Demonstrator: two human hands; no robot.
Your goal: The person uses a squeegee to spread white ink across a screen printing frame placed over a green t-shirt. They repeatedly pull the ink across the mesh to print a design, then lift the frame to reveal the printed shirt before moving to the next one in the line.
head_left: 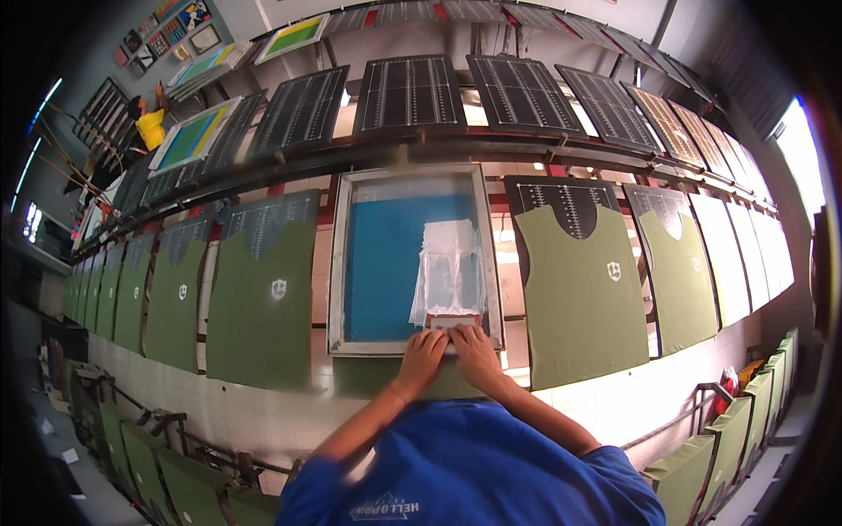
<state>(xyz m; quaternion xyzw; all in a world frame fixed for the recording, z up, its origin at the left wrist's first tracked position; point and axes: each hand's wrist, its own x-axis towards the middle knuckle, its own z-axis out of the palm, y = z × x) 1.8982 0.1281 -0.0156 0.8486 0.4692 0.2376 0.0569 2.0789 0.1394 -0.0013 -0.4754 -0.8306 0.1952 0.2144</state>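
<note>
A printing screen [336, 272] is set at the centre of the near row of boards, its pale frame lying over a green panel [364, 375], of which only the near edge is exposed. The mesh [384, 272] is coloured blue, and its right-hand part is covered by a ragged patch of white ink [445, 263]. The squeegee [453, 323] is placed within the frame, near its lower edge and right of the middle, just at the near end of the ink.

The squeegee is held by both hands, set side by side and nearly touching. The left hand [422, 354] is curled over its left part and the right hand [475, 352] over its right part, the fingers of each being bent and largely closed; the undersides are hidden, so the thumbs' placing cannot be told.

The screen is flanked by a left shirt panel [259, 320] and a right shirt panel [583, 307], both green, laid on dark boards and each marked with a small white emblem. Beyond, a second row is formed by black ruled boards [410, 95]. At upper left, a yellow shirt [151, 131] is worn by a co-worker beside a multicoloured screen [187, 136].
</note>
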